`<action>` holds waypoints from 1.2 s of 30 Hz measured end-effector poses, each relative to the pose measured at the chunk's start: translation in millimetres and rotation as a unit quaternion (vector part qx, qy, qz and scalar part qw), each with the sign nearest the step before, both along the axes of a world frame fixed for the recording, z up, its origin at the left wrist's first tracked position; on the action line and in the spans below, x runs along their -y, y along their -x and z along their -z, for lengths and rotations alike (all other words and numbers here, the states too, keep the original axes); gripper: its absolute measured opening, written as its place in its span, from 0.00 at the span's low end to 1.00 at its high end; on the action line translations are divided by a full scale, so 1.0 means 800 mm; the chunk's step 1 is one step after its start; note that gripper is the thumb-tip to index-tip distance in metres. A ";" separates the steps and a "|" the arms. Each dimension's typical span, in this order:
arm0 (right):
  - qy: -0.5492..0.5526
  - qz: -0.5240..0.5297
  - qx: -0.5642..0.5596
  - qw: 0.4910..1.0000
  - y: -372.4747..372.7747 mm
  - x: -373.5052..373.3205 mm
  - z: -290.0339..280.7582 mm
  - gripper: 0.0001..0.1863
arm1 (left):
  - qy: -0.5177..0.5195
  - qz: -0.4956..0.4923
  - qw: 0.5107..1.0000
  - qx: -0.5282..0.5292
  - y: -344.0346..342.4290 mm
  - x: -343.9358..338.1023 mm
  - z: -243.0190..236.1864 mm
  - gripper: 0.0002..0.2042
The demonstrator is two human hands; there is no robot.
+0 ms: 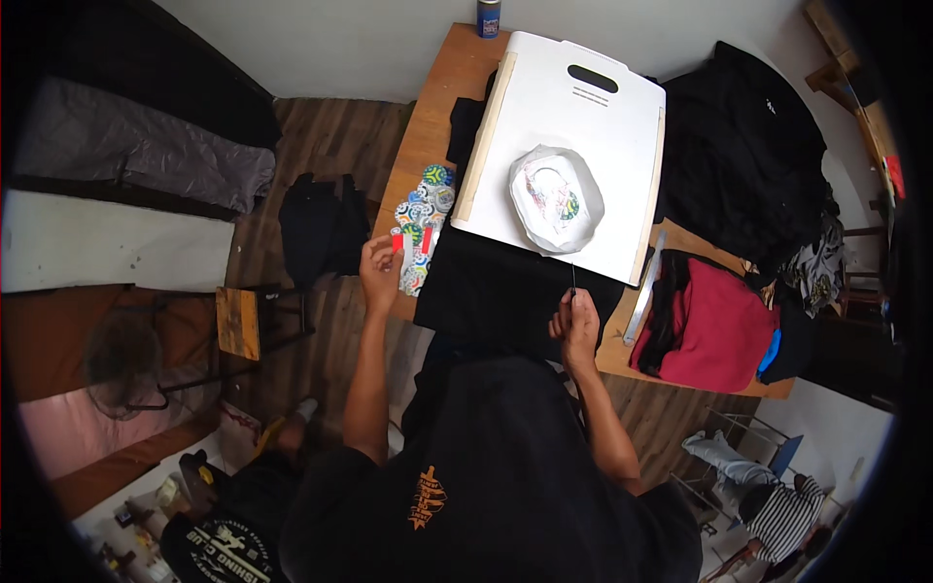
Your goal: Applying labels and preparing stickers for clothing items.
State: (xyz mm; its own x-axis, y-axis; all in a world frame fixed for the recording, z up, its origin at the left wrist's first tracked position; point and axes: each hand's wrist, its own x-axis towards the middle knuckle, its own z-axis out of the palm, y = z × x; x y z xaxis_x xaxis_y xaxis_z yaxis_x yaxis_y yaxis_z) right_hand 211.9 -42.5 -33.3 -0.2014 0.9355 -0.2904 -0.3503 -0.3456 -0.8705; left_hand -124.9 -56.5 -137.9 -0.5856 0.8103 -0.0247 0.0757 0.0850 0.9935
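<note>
My left hand [382,270] pinches a small red and pale strip [401,245] at the left edge of the wooden table. Right by its fingertips is a cluster of colourful round-patterned stickers [435,199], with another red strip [428,240] lying across them. In front of my body, my right hand [577,325] is closed on a thin dark pointed tool [573,278], its tip pointing away from me; its exact kind is too small to make out. Just beyond that tip, a white paper-like bowl [521,206] holding printed scraps rests on a white board [612,121].
Black fabric [486,287] lies under the board's near edge. To the right are a metal ruler [644,291], folded dark red cloth [714,321] and a black cloth heap [743,146]. A blue can [489,19] stands at the back. People are at lower left and lower right.
</note>
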 end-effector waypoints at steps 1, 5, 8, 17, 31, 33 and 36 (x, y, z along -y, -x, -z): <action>0.002 0.004 0.011 1.000 0.006 0.004 -0.004 0.17 | 0.001 0.002 1.000 0.000 0.015 0.010 0.024 0.13; 0.014 0.024 0.021 0.999 0.020 0.020 -0.011 0.17 | 0.049 0.073 0.996 -0.002 0.040 0.047 0.089 0.11; 0.023 0.036 0.023 0.999 0.028 0.028 -0.015 0.17 | 0.163 0.148 0.975 -0.038 0.032 0.055 0.074 0.13; 0.014 0.079 0.038 0.996 0.037 0.039 -0.016 0.16 | 0.217 0.216 0.894 -0.327 0.014 0.029 0.013 0.25; 0.036 0.147 0.035 0.988 0.055 0.077 -0.003 0.14 | 0.214 0.078 0.916 -0.329 0.054 -0.023 0.076 0.20; 0.038 0.148 0.037 0.988 0.059 0.080 -0.006 0.14 | 0.219 0.081 0.914 -0.332 0.058 -0.020 0.088 0.22; 0.030 0.154 0.048 0.986 0.062 0.083 -0.008 0.14 | 0.202 0.062 0.909 -0.360 0.057 -0.021 0.090 0.25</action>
State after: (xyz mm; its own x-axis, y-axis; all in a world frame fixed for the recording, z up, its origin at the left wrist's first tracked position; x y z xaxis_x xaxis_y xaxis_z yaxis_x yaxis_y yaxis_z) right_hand 162.5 -108.5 -27.0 0.1212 0.9284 -0.3513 -0.3646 -0.2875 -0.8857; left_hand -170.5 -39.4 -210.3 -0.4726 0.8811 0.0184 0.7281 0.3786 0.5715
